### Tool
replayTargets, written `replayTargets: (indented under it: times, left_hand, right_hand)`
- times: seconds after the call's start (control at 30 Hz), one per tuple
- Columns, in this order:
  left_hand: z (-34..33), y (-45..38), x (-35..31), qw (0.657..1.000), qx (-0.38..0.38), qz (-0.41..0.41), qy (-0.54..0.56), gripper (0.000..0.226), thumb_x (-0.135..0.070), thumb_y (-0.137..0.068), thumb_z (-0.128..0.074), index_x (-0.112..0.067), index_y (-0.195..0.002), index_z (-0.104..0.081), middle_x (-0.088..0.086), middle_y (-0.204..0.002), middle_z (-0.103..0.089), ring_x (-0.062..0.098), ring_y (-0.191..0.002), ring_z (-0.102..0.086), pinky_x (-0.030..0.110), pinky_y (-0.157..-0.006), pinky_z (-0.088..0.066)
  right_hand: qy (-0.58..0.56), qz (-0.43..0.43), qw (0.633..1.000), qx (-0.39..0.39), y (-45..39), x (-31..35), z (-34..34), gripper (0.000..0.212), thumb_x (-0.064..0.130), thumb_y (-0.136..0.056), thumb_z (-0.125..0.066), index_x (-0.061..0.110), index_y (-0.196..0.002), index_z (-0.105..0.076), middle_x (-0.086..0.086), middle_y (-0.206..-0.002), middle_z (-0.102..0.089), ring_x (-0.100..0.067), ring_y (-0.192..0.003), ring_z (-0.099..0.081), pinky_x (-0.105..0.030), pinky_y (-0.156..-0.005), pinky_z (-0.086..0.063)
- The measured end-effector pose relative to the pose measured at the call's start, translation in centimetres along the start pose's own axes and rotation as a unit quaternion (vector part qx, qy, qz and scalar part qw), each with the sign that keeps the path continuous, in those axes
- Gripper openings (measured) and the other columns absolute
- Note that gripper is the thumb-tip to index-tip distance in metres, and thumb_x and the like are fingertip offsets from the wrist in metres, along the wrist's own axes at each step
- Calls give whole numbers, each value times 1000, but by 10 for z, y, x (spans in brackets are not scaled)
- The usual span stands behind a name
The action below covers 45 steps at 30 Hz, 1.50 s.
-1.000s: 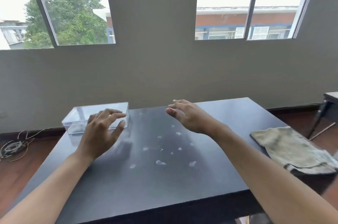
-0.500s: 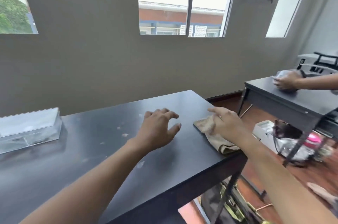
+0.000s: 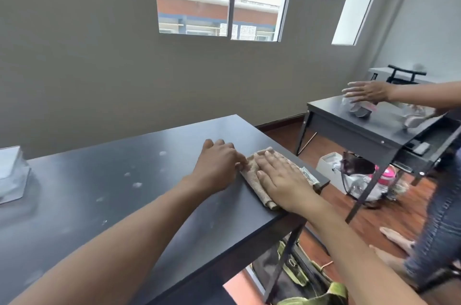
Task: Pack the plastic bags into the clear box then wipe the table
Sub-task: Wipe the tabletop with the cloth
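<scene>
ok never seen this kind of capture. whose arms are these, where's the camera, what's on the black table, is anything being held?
There is no robot here. A person wears a wide-angle camera on the head, so the one view looks forward and down along their own two bare arms.

The left hand is at the left edge of a beige cloth, fingers curled at that edge; whether it grips the cloth I cannot tell. The right hand lies flat on top of the cloth, fingers straight, pressing it onto the black table near its right end.

On the table there are also pale smudges or spots, and at the far left a clear box, partly cut off by the frame. Its contents are not readable.

On the right a second person works at another dark table; they are not part of this task.
</scene>
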<state>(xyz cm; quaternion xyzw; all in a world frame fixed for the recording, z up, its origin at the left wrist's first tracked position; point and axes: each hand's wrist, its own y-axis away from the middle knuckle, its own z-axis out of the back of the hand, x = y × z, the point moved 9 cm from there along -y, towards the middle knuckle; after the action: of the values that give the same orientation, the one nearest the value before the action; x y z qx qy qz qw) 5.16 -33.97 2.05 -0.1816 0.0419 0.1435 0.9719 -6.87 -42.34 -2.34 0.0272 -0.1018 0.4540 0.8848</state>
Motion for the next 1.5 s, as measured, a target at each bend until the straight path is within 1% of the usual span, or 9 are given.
replayTargets:
  times: [0.17, 0.27, 0.37, 0.47, 0.6, 0.73, 0.9, 1.17, 1.5]
  left_hand:
    - [50, 27, 26, 998, -47, -26, -40, 30, -30, -102, -52, -46, -117, -71, -7, -105, -65, 22, -96, -51, 33, -81, -23]
    - [82, 54, 49, 998, -58, -6, -32, 28, -34, -103, -52, -47, -118, -71, -8, -107, -65, 21, -97, -51, 34, -87, -28]
    - [111, 99, 82, 997, -72, 11, -25, 23, -40, -101, -56, -49, -113, -73, -12, -100, -63, 16, -94, -50, 34, -85, -30]
    - [112, 153, 122, 1000, 24, 20, -1, 24, -55, -96, -55, -52, -113, -72, -20, -95, -58, 1, -94, -46, 32, -89, -32]
    - [125, 217, 189, 990, 13, 112, 80, 50, -65, -97, -34, -44, -128, -67, -22, -102, -59, 0, -102, -56, 35, -96, -43]
    - [135, 264, 222, 981, -26, 167, 101, 43, -49, -103, -40, -33, -137, -61, -22, -114, -57, 5, -107, -60, 29, -95, -47]
    - [127, 310, 232, 972, -6, 217, 88, 49, -53, -103, -34, -35, -144, -53, -32, -131, -51, -22, -124, -41, 8, -110, -29]
    - [104, 314, 231, 975, 72, 211, 11, 74, -70, -94, -11, -36, -156, -34, -27, -157, -28, -3, -147, -21, 26, -121, -17]
    - [99, 313, 233, 964, 72, 252, 31, 51, -47, -106, -26, -42, -156, -30, -31, -158, -23, -3, -147, -17, 24, -116, -11]
  right_hand:
    - [-35, 64, 997, 38, 9, 66, -18, 88, 78, -94, -25, 33, -165, -1, 16, -167, 3, -14, -159, 11, -46, -128, 2]
    - [-119, 122, 985, -41, 16, 113, 6, 42, 30, -106, -45, 17, -146, -51, 0, -139, -62, -26, -132, -54, -41, -112, -39]
    - [-173, 166, 970, -25, 30, 164, 11, 30, 22, -105, -40, 21, -126, -61, 3, -107, -69, -20, -103, -64, -45, -99, -50]
    - [-68, 284, 954, 64, 54, 228, -31, 59, 49, -106, -21, 35, -164, -17, 2, -171, -22, -22, -160, -6, -44, -129, -8]
    - [12, 338, 932, 127, 71, 262, -59, 66, 75, -96, 3, 54, -158, 12, 2, -172, 20, -17, -154, 31, -48, -126, 13]
    - [49, 378, 916, 123, 19, 234, -53, 53, 65, -99, 4, 66, -151, 12, 22, -168, 22, 1, -149, 33, -39, -127, 13]
    - [68, 197, 969, 132, -63, 181, -42, 44, 69, -97, -7, 76, -135, 15, 21, -169, 19, -4, -152, 28, -51, -126, 13]
    - [59, 350, 928, 118, 68, 234, -43, 53, 77, -89, 6, 77, -142, 15, 34, -160, 31, 4, -145, 39, -41, -124, 20]
    - [35, 237, 959, 150, -42, 278, -69, 59, 72, -100, -12, 61, -155, 5, 13, -172, 17, -17, -156, 25, -60, -122, 15]
